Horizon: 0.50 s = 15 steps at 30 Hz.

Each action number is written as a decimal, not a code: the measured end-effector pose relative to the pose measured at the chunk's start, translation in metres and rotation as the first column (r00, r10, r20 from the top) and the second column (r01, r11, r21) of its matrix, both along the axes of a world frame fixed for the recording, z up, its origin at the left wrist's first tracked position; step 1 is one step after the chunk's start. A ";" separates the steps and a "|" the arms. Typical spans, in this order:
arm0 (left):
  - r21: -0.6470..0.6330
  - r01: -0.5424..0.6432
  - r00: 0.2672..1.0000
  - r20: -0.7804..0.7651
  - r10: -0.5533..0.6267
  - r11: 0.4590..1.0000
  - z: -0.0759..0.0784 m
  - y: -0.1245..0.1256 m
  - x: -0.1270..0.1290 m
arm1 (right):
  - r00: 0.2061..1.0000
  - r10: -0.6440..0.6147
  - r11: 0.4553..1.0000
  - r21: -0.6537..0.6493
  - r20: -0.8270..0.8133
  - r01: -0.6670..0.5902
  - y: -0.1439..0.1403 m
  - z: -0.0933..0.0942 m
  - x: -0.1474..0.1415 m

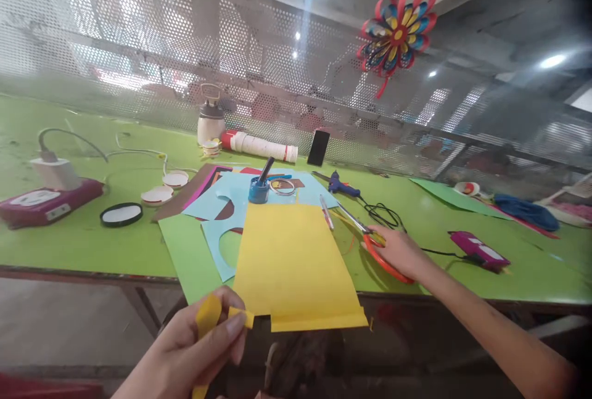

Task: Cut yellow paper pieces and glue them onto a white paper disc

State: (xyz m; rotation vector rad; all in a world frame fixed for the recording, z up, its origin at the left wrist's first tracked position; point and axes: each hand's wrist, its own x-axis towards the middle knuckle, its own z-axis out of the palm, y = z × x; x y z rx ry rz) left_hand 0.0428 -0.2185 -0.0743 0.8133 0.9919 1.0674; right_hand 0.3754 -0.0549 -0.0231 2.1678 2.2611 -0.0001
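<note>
1. Left hand is pinching a yellow strip below the tabletop edge.
2. Right hand is gripping scissors lying on the tabletop.
3. Yellow sheet is overhanging the edge between them.

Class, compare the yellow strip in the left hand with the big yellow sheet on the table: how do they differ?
The yellow strip is small and narrow; the yellow sheet is large and broad. The strip curls, pinched in the left hand; the sheet lies flat on the green table, its near edge overhanging. The sheet has a notch cut at its near left corner. Both are the same yellow paper.
</note>
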 end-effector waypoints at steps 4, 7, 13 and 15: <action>0.067 -0.084 0.989 -0.120 0.091 0.994 0.002 0.015 0.007 | 0.993 -0.001 1.000 -0.016 0.122 0.003 -0.005 -0.006 0.004; 0.071 -0.122 0.984 -0.126 0.130 0.990 -0.001 0.016 0.012 | 0.979 0.084 0.996 -0.006 0.188 -0.084 -0.016 0.003 -0.002; 0.053 -0.226 0.969 -0.089 0.230 0.973 -0.010 0.009 0.008 | 0.805 0.586 0.811 -0.065 0.093 -0.582 -0.046 0.007 -0.026; 0.034 -0.275 0.959 -0.058 0.277 0.961 -0.013 0.006 0.003 | 0.750 0.659 0.752 -0.074 0.060 -0.655 -0.054 0.004 -0.029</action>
